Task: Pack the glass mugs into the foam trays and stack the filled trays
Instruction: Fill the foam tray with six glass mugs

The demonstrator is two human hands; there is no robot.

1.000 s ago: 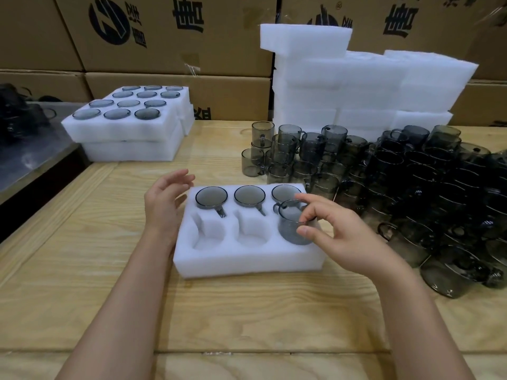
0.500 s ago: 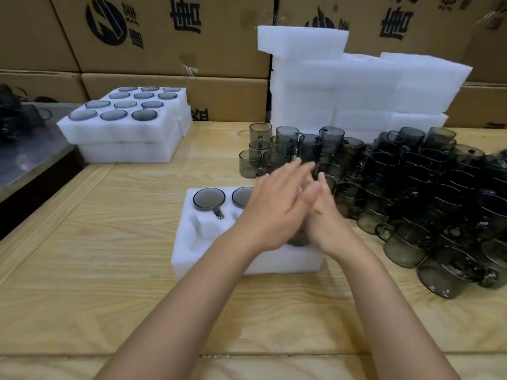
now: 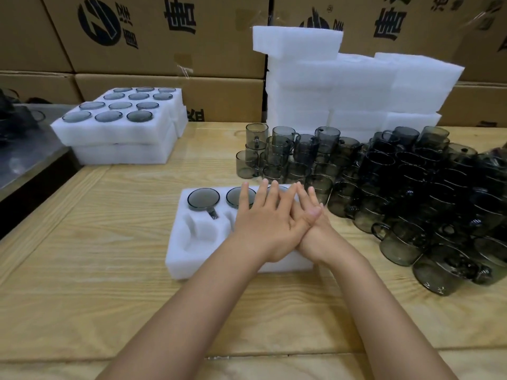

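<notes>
A white foam tray (image 3: pixel 181 259) lies on the wooden table in front of me. Smoky glass mugs sit in its back row; one (image 3: pixel 203 199) at the left and one (image 3: pixel 236 197) beside it are visible. The front left pocket (image 3: pixel 201 237) is bare foam. My left hand (image 3: pixel 267 223) lies flat with straight fingers over the tray's right half, on top of my right hand (image 3: pixel 312 226), whose fingers are also straight. Whatever is under the hands is hidden. A big heap of loose glass mugs (image 3: pixel 411 193) stands to the right.
Stacked filled trays (image 3: pixel 120 133) sit at the back left. A pile of empty foam trays (image 3: pixel 356 86) rises behind the mugs. Cardboard boxes (image 3: pixel 164 37) line the back. A metal surface (image 3: pixel 24 160) borders the table's left edge.
My right hand has let go of the mug it held over the front right pocket. My left hand crossed over from the tray's left side, and both hands now lie flat over that spot.
</notes>
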